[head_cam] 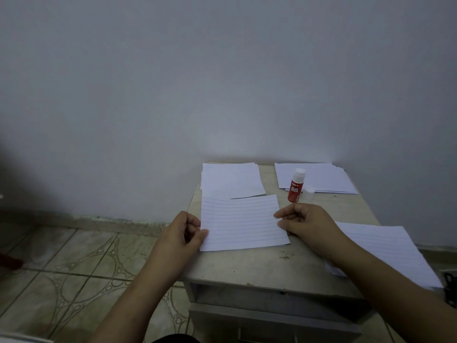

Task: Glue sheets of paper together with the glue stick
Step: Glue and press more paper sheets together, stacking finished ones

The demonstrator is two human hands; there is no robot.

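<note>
A lined sheet of paper [241, 222] lies at the middle of the small table [272, 266]. My left hand [184, 233] pinches its left edge and my right hand [304, 219] pinches its right edge. Just behind my right hand stands the red glue stick [294, 188], upright and uncapped. Its clear cap [309, 193] stands beside it on the right.
A pile of plain sheets [231, 180] lies at the back left and a stack of lined sheets [319, 178] at the back right. More lined sheets [390, 251] lie under my right forearm. The table stands against a wall, with tiled floor [74, 268] to the left.
</note>
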